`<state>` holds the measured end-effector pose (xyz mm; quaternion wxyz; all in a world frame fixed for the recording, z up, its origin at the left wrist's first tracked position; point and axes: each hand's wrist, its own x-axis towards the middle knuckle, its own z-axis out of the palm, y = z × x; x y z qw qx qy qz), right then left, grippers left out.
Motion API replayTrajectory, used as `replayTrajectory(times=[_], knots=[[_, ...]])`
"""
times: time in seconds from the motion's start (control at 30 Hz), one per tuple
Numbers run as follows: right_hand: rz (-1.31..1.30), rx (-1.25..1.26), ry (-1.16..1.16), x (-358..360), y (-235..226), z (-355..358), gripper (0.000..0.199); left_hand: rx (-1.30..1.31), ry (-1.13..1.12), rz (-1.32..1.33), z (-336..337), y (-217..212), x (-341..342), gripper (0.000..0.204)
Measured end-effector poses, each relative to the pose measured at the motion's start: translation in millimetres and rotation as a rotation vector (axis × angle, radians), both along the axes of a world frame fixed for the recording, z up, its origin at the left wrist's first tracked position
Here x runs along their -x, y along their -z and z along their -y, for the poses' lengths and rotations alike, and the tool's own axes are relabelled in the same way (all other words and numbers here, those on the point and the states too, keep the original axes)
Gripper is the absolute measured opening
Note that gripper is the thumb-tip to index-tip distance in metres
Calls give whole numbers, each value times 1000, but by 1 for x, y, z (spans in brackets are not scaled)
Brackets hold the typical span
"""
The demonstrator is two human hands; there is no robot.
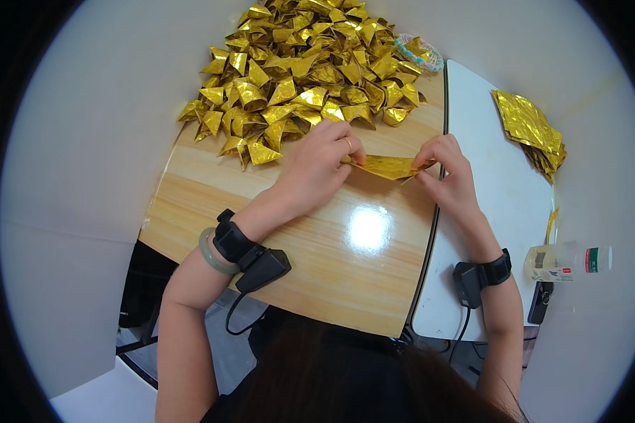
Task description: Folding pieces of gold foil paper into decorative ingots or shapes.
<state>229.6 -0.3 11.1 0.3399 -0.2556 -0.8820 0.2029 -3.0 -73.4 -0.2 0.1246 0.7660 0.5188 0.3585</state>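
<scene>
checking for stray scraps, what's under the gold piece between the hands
Wood-grain tabletop shows around the gold piece held by the left hand and right hand; whatever lies directly beneath is covered.

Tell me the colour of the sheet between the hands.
Gold; the sheet shows best in the head view.

The view comes from a wide fisheye lens worn on the person's head, the left of a side-by-side pair. It looks steeply down and forward over a black-clothed torso (363, 374) onto a pale wood-grain table (331, 289). The bare left hand (319, 166) and bare right hand (450, 176) appear fairly near, around mid-picture; the loose heap of folded shiny gold paper (296, 70) lies farther off, toward the top.
</scene>
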Motion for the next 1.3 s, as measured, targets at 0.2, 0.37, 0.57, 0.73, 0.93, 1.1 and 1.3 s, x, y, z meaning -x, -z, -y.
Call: replayTrajectory(times=[0.2,0.37,0.57,0.73,0.93,1.1,1.3], knots=[[283,-32,-100,-9,5,-1,13,93,153,-157,0,3,7,20],[326,-72,-101,-8,-4,6,19,168,187,-202,3,-8,11,34],[355,-119,-97,-8,-1,6,32,343,261,-141,1,-15,21,41],[344,24,-123,-8,2,7,33,271,279,-199,2,-15,23,36],[313,23,-120,-7,3,7,32,281,205,-222,3,-8,14,31],[278,-71,-191,-3,0,12,34,205,213,-201,2,-5,12,30],[322,-43,-171,1,-1,17,33,147,285,-227,2,-9,10,26]])
